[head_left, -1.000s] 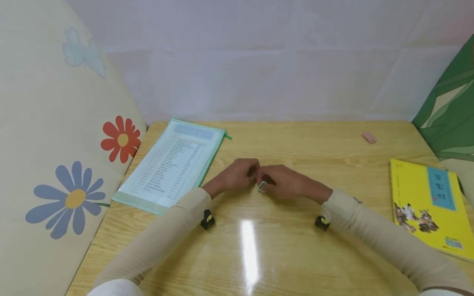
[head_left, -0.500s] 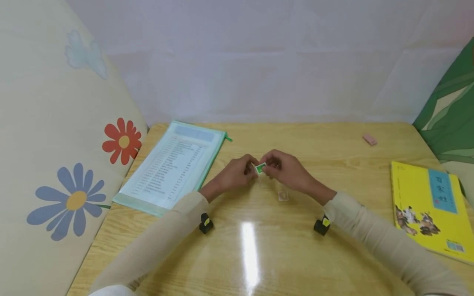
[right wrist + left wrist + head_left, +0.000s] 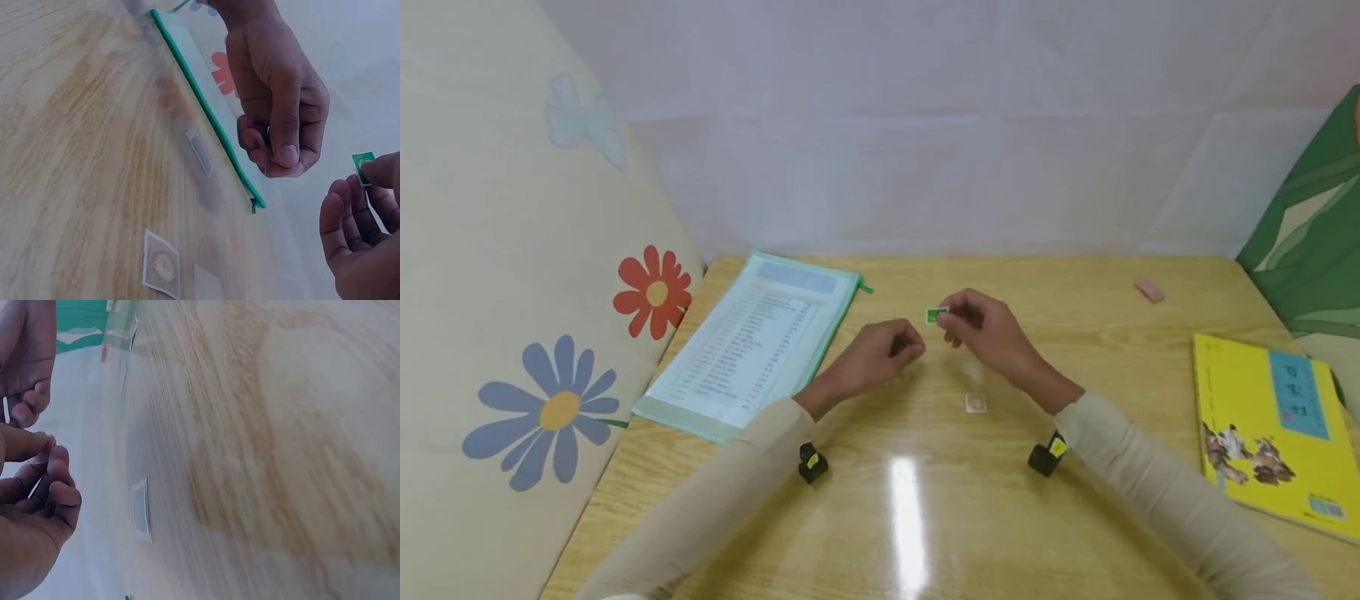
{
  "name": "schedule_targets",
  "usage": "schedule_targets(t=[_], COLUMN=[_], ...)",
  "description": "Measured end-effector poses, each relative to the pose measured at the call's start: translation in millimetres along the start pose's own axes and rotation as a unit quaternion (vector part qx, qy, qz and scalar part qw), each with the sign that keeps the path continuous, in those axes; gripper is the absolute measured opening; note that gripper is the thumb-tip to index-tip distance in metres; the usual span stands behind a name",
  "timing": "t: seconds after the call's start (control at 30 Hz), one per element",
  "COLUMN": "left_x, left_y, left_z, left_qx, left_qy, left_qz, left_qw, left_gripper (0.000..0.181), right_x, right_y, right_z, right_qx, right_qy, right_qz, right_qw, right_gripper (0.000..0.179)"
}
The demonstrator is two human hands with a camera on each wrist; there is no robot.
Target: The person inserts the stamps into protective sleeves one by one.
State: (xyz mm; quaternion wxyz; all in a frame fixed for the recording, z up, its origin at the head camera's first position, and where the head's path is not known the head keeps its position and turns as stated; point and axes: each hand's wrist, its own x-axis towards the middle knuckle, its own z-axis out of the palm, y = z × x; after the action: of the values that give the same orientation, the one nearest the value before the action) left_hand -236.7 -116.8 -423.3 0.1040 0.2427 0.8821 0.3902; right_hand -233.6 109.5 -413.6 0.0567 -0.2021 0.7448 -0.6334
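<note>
My right hand (image 3: 988, 333) pinches a small green stamp (image 3: 936, 316) with a white border between thumb and fingers, raised over the table. In the right wrist view the green stamp (image 3: 362, 165) faces the camera, with the thumb over part of it. My left hand (image 3: 880, 354) is beside it to the left, thumb and fingertips brought together, and nothing shows between them. On the table below the right hand lies a pale stamp (image 3: 975, 403) with a shell-like picture (image 3: 164, 267). Another stamp (image 3: 199, 153) lies below the left hand, mostly hidden in the head view.
A clear document pouch (image 3: 752, 342) with green edging and a printed sheet lies at left. A yellow book (image 3: 1270, 433) is at the right, and a pink eraser-like block (image 3: 1149, 289) at the back right. Black wrist devices (image 3: 812, 462) hang below both sleeves.
Both hands were together at the green stamp; now they are apart. The right hand has moved away and up with the stamp, the left slightly leftward. The pale stamp on the table has come into view.
</note>
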Motion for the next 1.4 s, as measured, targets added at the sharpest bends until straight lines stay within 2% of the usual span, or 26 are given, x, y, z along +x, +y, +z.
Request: schedule_targets(t=[0.13,0.23,0.33,0.47,0.67,0.8,0.97,1.13,1.27,1.4], left_x=[-2.6,-3.5,-3.7,-4.4,-5.5,-6.9,-8.1,-8.0,-7.2,-6.8], left_y=[2.7,4.8,7.3,9.9,10.1,10.2,10.6,9.9,9.6,9.0], left_z=[1.6,2.5,1.8,-0.4,-1.1,-2.5,-4.7,-4.4,-3.8,-4.0], left_qx=[-0.039,-0.087,-0.111,-0.119,-0.132,-0.142,-0.142,-0.106,-0.075,-0.061], left_qy=[-0.004,-0.003,0.006,0.015,0.007,0.006,0.011,0.011,0.006,0.003], left_qz=[0.012,0.018,0.021,0.020,0.013,0.013,0.026,0.035,0.044,0.055], left_qw=[0.9992,0.9961,0.9936,0.9926,0.9912,0.9897,0.9895,0.9937,0.9962,0.9966], left_gripper=[0.011,0.010,0.009,0.009,0.016,0.018,0.016,0.014,0.014,0.014], right_x=[2.6,1.2,-0.6,-1.6,-0.6,-0.7,-1.3,-0.2,0.2,-0.6], right_y=[0,-3,-6,-8,-11,-12,-13,-13,-14,-13], right_z=[-1,0,0,-1,-3,-4,-4,-2,-1,0], right_qx=[-0.010,-0.031,-0.052,-0.092,-0.169,-0.190,-0.186,-0.174,-0.184,-0.198], right_qy=[0.004,-0.004,-0.013,-0.011,-0.006,-0.012,-0.013,-0.036,-0.060,-0.062], right_qz=[-0.010,-0.013,-0.013,-0.032,-0.061,-0.066,-0.061,-0.058,-0.060,-0.057], right_qw=[0.9999,0.9994,0.9985,0.9952,0.9837,0.9794,0.9807,0.9823,0.9792,0.9766], right_gripper=[0.024,0.023,0.021,0.019,0.014,0.011,0.012,0.014,0.013,0.010])
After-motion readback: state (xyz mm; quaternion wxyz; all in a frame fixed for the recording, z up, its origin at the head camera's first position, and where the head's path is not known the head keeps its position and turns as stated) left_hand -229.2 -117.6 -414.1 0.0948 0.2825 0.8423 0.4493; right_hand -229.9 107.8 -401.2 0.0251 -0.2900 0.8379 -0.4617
